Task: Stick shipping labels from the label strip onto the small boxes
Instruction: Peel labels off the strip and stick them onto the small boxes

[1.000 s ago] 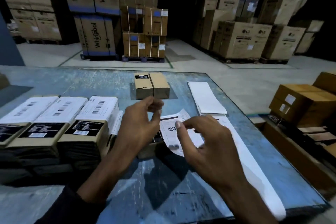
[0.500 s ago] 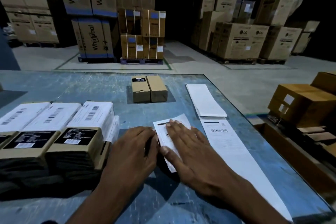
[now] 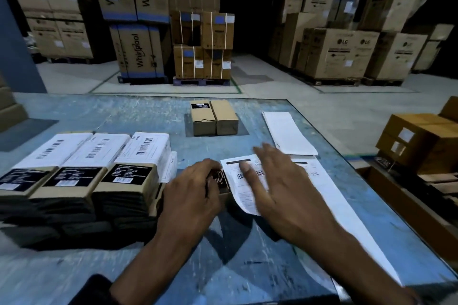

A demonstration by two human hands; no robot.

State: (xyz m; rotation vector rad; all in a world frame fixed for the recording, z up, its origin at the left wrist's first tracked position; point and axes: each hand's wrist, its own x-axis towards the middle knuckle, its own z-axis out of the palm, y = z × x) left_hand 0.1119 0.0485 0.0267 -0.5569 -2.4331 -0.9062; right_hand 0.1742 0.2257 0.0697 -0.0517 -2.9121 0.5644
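A small brown box (image 3: 221, 181) lies on the blue table (image 3: 124, 116) in front of me. My left hand (image 3: 190, 190) grips its near end. A white shipping label (image 3: 241, 181) covers its top, and my right hand (image 3: 277, 186) presses flat on that label with straight fingers. The label strip (image 3: 342, 210) runs along the table to the right of that hand. Three labelled boxes (image 3: 99, 156) stand in a row at the left. Two small brown boxes (image 3: 214, 117) with bare tops sit farther back.
A white backing sheet (image 3: 287, 131) lies beyond the label strip. Brown cartons (image 3: 421, 141) sit off the table's right edge. Large stacked cartons on pallets (image 3: 202, 44) fill the warehouse floor behind.
My right hand went from holding the label up in its fingers to laying it on the box, then slid its flat fingers farther along it. My left hand came down onto the box end.
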